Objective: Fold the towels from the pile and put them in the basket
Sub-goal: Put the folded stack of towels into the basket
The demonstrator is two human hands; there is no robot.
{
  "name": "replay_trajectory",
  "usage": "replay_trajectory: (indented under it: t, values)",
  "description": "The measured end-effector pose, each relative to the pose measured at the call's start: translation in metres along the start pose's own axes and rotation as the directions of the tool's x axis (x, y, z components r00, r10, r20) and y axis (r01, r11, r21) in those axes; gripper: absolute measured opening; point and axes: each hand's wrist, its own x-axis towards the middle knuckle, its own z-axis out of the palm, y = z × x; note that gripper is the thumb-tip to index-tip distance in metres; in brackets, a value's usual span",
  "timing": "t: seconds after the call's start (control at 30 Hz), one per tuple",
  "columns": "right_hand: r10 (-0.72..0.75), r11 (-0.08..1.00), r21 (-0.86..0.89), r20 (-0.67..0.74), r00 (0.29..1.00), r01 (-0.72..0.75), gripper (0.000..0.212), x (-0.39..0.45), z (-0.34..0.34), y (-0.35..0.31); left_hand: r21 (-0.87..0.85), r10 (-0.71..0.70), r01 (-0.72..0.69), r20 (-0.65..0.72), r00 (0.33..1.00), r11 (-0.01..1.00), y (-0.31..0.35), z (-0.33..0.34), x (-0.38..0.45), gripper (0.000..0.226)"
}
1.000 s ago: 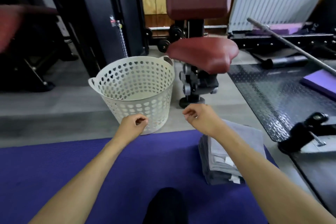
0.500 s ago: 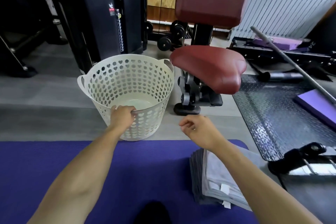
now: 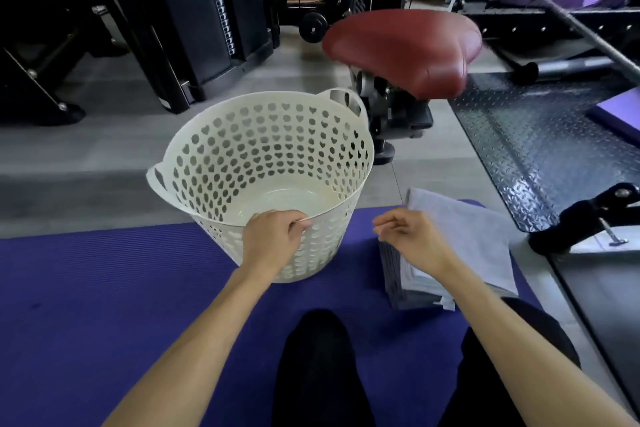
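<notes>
White basket [image 3: 214,163] is being gripped at its near rim by the left hand [image 3: 273,236], seemingly positioning it; right hand [image 3: 408,236], loosely curled and holding nothing, is hovering over the towels [image 3: 467,239], likely to take one next.

Basket [image 3: 263,149]: cream-white w/ heart-shaped holes. Mat [image 3: 104,288] near: deep purple, fine ribbing. Towels [image 3: 464,239] right: pale grey, white tags. Seat [image 3: 405,45] far: dark red. Plate [image 3: 540,149] right: black, diamond tread. Floor [image 3: 86,156]: grey. Trousers [image 3: 318,367]: black.

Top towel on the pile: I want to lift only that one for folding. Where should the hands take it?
Probably the top towel by its far left corner, from above with the right hand: that corner lies exposed, while the near stacked edges invite grabbing several.
</notes>
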Motion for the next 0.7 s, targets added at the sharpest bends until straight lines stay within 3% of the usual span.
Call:
replay_trajectory:
  t: [0.2,0.37,0.43,0.53,0.7]
  values:
    - [0.023,0.996,0.084,-0.038,0.999,-0.02,0.022,-0.042,-0.008,0.037,-0.079,-0.026,0.026,0.0,1.0,0.997,0.005,0.02,-0.031,0.016]
    - [0.061,0.991,0.122,-0.082,0.995,-0.051,0.018,-0.063,-0.025,0.072,-0.208,0.197,-0.219,-0.121,0.973,0.953,0.037,0.035,-0.044,0.015]
    - [0.078,0.989,0.133,-0.104,0.992,-0.064,0.018,-0.066,-0.036,0.087,-0.234,0.271,-0.274,-0.046,0.961,0.933,0.062,0.047,-0.043,0.014]
    - [0.138,0.978,0.178,-0.153,0.979,-0.11,0.017,-0.066,-0.064,0.113,-0.366,0.18,-0.098,0.196,0.964,0.925,0.093,0.078,-0.03,0.012]
    - [0.213,0.967,0.193,-0.264,0.941,-0.165,0.022,-0.058,-0.115,0.161,-0.313,0.126,-0.029,0.295,0.947,0.949,0.123,0.151,0.018,0.013]
